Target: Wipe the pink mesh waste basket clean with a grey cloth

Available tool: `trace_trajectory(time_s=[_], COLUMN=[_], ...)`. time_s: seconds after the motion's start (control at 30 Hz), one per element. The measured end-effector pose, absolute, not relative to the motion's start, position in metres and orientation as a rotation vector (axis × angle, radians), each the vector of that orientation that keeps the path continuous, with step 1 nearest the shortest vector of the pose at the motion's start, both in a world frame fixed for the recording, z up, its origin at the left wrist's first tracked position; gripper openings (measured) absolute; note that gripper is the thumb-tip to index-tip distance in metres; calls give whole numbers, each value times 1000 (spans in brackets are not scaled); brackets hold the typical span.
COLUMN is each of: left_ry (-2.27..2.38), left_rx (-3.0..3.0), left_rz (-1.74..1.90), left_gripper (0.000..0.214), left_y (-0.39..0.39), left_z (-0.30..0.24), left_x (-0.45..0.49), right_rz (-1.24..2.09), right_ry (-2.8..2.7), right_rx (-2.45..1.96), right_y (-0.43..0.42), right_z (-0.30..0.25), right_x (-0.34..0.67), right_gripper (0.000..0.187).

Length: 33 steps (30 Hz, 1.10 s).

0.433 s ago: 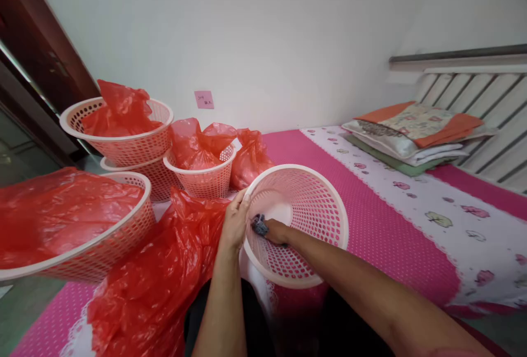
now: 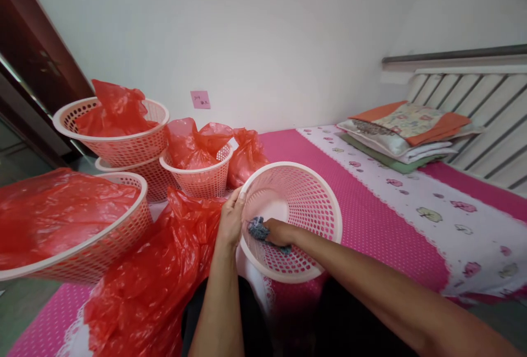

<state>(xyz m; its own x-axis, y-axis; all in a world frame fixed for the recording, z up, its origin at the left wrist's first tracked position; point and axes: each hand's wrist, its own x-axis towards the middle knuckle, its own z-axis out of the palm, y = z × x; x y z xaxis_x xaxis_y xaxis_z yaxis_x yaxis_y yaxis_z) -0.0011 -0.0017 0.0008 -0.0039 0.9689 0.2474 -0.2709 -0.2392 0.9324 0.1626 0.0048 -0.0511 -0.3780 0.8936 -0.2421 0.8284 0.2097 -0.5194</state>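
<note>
Pale pink plastic mesh forms the basket (image 2: 310, 192) in front of us, tilted with its mouth toward us above the pink dotted bedspread (image 2: 387, 236). Our left hand (image 2: 231, 218) grips its rim on the left side, fingers closed over the edge. Inside, our right hand (image 2: 279, 232) clutches a crumpled grey-blue cloth (image 2: 258, 229) against the left inner wall. Just left of our left forearm we see a loose red plastic sheet (image 2: 152, 285); beyond it stand more baskets holding red plastic.
</note>
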Motion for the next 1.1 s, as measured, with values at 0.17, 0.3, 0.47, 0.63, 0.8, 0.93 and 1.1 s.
trace_trajectory(time_s=[0.17,0.3,0.47,0.63,0.8,0.93,1.1], left_ry=[834,829,827,820,789,755,739], left_rx=[1193,1188,1202,1210,1236,1232,1246], left_rz=[1462,1468,1461,1443,1416,1400,1383], left_gripper=[44,43,46,53,54,52,47], left_y=[-4,-5,-5,-4,-3,-3,-2], left_z=[3,4,3,2,1,1,-2], left_x=[-1,-2,-3,-4,-5,-4,-4], right_rz=[938,916,922,919,835,631,285], right_ry=[-2346,-2210,-2015,-1994,-2220,-2320,-2344], right_rx=[-1607,-1452,-1225,-1163,-1270,-1469,-1749], right_y=[-34,-77,-121,-140,-151,-157,-157], right_z=[-27,-13,-3,1,3,-1,1], right_x=[169,176,178,190,216,235,261], right_gripper=[27,42,42,32,25,29,31])
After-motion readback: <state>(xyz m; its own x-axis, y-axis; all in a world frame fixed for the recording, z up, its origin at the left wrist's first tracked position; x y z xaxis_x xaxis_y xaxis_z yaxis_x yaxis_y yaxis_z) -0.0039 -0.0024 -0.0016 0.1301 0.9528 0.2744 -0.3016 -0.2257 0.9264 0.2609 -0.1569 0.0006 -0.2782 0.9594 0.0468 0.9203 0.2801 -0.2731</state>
